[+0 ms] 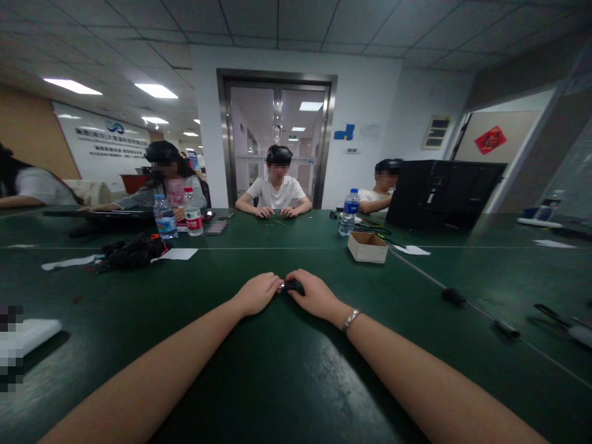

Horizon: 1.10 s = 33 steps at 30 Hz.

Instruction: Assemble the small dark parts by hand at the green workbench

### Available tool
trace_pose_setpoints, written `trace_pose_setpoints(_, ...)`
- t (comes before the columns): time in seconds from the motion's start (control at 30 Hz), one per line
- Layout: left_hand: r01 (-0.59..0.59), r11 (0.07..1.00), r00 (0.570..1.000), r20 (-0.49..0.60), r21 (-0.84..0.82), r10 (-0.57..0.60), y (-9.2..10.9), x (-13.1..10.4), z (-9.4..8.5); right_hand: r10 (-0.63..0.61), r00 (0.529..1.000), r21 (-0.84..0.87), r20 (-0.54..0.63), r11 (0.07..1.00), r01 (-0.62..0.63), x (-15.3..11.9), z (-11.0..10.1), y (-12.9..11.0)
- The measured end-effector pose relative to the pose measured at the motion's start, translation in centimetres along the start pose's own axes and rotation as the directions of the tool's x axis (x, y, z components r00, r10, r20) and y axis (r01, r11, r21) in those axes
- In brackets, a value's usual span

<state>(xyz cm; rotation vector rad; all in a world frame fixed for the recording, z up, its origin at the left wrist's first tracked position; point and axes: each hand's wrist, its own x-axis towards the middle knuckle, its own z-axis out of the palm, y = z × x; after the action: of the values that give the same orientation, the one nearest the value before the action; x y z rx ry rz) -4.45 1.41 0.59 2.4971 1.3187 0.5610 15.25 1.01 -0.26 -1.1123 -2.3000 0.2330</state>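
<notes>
Both hands meet in front of me, low over the dark green table [259,382]. Between them is a small black object [292,286] with a shiny metal end pointing left; its exact kind is too small to make out. My right hand [317,295], with a silver bracelet [351,319] on the wrist, curls thumb and fingers round the black body. My left hand [258,293] is closed, fingers together, with its fingertips at the metal end. The left fingers partly cover that end, so their exact grip is hidden.
An open cardboard box [367,250] sits beyond my right hand, near a blue-capped water bottle [350,213]. More bottles [165,217] and a black cable bundle [132,251] lie left. A black computer case [444,194] stands right. A person [277,191] sits opposite.
</notes>
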Motion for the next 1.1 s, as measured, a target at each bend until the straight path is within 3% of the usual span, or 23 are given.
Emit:
trace_pose_setpoints(0.2,0.022,1.0,1.0,-0.006,0.011,-0.022,0.2,-0.2,-0.2,-0.014,1.0,0.017,-0.013,1.0,0.014,-0.2,0.1,-0.5)
trace_pose_setpoints(0.43,0.026,0.987,0.993,-0.107,-0.156,-0.043,0.2,-0.7,-0.3,0.039,0.999,0.036,-0.009,0.999,-0.039,-0.1,-0.2,-0.5)
trace_pose_setpoints(0.6,0.065,0.995,0.996,-0.063,-0.081,-0.07,0.3,-0.7,-0.1,0.056,0.998,0.044,-0.019,0.998,-0.055,-0.1,-0.4,-0.5)
trace_pose_setpoints(1.1,0.027,1.0,0.999,-0.046,-0.012,-0.028,0.5,-1.0,-0.4,0.017,1.0,0.017,-0.012,1.0,-0.017,-0.1,-0.1,-0.4)
